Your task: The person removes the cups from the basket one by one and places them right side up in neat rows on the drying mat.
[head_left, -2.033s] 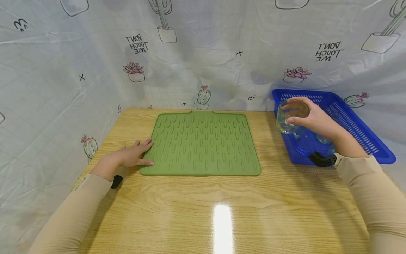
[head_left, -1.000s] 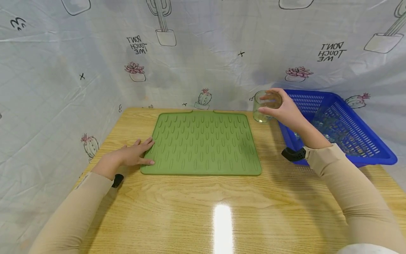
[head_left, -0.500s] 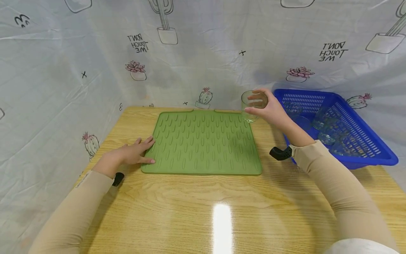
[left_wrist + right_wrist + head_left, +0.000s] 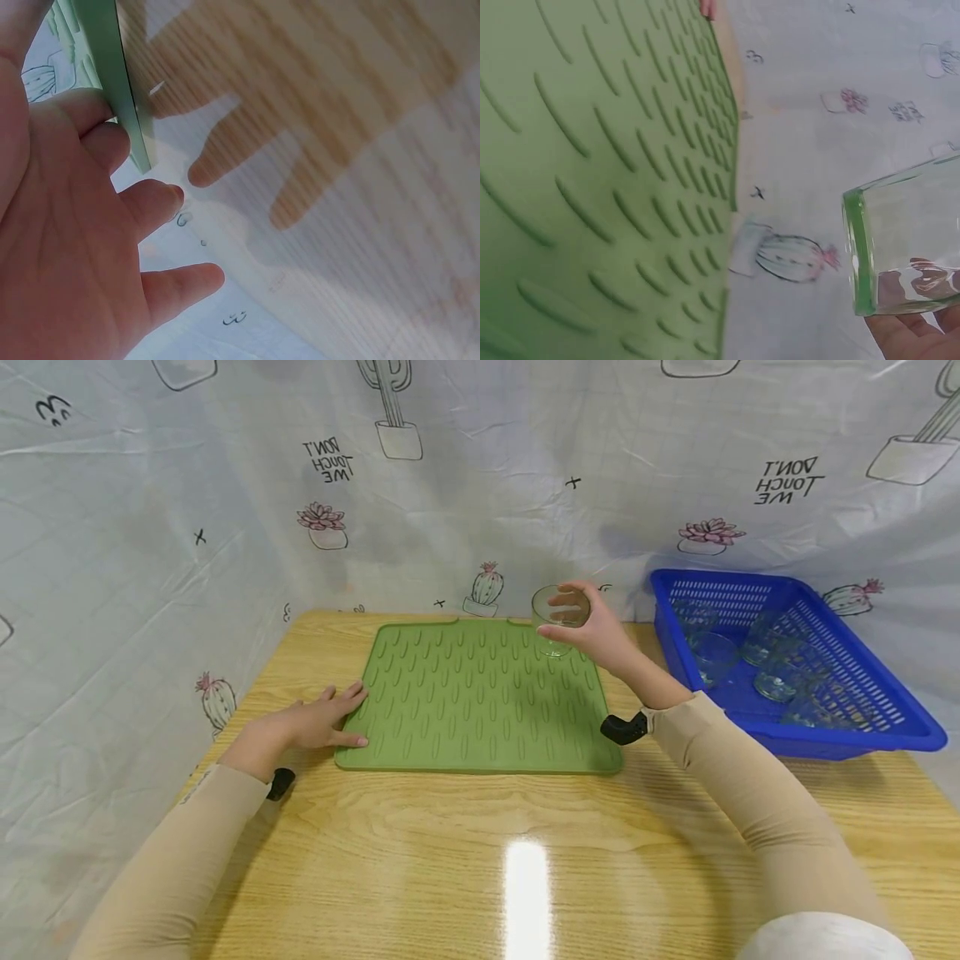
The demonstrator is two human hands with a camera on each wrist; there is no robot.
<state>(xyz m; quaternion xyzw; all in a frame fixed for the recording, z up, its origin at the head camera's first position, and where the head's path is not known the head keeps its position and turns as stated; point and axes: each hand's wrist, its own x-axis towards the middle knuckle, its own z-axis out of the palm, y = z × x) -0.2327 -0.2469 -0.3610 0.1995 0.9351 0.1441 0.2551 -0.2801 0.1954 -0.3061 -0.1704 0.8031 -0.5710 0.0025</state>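
Note:
My right hand (image 4: 600,631) grips a clear drinking glass (image 4: 552,645) by its upper part, thumb on the near side and fingers behind. The glass is upright over the back right part of a green ridged mat (image 4: 480,710). In the right wrist view the glass (image 4: 904,232) shows a thick green-tinted base, raised above the mat. At the mat's left edge rests my left hand (image 4: 303,724), fingers spread, with thumb and fingertips on the border. The left wrist view shows this hand's palm (image 4: 67,240) beside the mat's edge (image 4: 112,75).
A blue slotted plastic basket (image 4: 832,739) stands at the right of the wooden table (image 4: 420,852), holding several more clear glasses (image 4: 776,681). White sheeting (image 4: 480,502) printed with cacti hangs close behind the mat and along the left side.
My right hand has carried the glass out of the blue basket and leftward, past the mat's right edge to over the mat. My left hand has stayed at the mat's left edge.

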